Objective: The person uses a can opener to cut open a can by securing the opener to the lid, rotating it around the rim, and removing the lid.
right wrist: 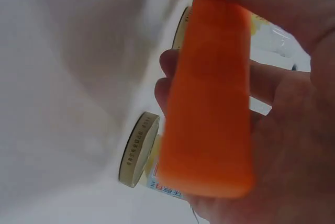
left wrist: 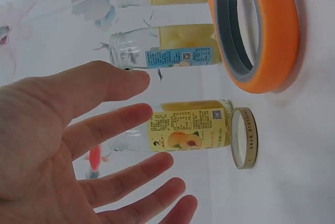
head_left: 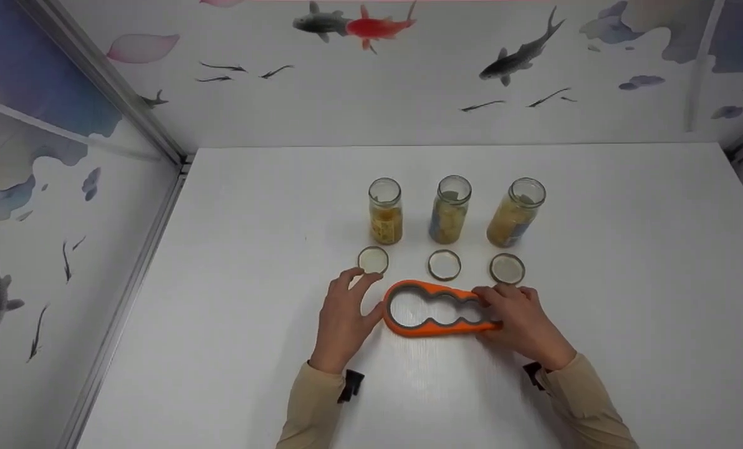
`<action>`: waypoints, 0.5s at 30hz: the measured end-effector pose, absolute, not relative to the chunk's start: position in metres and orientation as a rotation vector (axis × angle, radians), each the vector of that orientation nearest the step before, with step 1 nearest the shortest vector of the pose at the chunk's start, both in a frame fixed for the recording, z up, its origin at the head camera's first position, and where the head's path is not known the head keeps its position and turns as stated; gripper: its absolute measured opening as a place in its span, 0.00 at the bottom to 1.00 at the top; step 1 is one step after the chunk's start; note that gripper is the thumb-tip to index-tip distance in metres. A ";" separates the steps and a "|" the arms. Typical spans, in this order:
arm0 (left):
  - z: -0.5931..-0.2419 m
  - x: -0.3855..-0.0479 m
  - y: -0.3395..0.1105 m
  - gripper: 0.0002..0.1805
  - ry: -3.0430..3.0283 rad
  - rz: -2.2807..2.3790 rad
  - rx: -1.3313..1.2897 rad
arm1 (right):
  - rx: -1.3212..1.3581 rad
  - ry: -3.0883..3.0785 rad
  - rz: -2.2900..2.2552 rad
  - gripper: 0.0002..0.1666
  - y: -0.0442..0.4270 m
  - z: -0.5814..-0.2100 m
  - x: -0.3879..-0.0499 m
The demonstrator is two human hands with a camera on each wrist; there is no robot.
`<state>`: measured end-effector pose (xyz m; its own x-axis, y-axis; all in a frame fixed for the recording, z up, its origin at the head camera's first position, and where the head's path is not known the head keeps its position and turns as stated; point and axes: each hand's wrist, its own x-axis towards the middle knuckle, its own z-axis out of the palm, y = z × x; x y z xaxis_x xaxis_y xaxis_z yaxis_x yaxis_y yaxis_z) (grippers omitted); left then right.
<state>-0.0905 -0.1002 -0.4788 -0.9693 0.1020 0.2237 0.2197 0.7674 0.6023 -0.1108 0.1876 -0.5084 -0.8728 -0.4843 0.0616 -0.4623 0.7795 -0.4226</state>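
My right hand grips the narrow end of an orange jar opener with a grey scalloped inner edge. In the right wrist view, thumb and fingers lie on both sides of its orange body. My left hand is beside the opener's round end, holding nothing; its fingers are spread in the left wrist view. Three lids, left, middle and right, lie on the table beyond the opener. The left fingertips are close to the left lid; contact is unclear.
Behind the lids three lidless glass jars of fruit stand in a row: a yellow-labelled one, a blue-labelled middle one and a right one. White panels printed with fish border the white table at back and left.
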 end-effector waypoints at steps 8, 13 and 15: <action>-0.480 -0.085 -0.108 0.23 -2.831 -0.981 -0.192 | -0.771 2.881 -0.687 0.35 0.190 -0.512 -0.115; -0.482 -0.084 -0.109 0.23 -2.860 -0.986 -0.170 | -0.727 2.879 -0.702 0.36 0.191 -0.513 -0.115; -0.483 -0.083 -0.109 0.23 -2.864 -0.972 -0.172 | -0.709 2.865 -0.702 0.36 0.191 -0.512 -0.115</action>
<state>-0.0833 -0.1092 -0.4833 -0.9873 0.0712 0.1423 0.1431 0.7881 0.5987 -0.1150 0.1913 -0.5124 -0.8853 -0.4650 0.0065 -0.4153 0.7842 -0.4611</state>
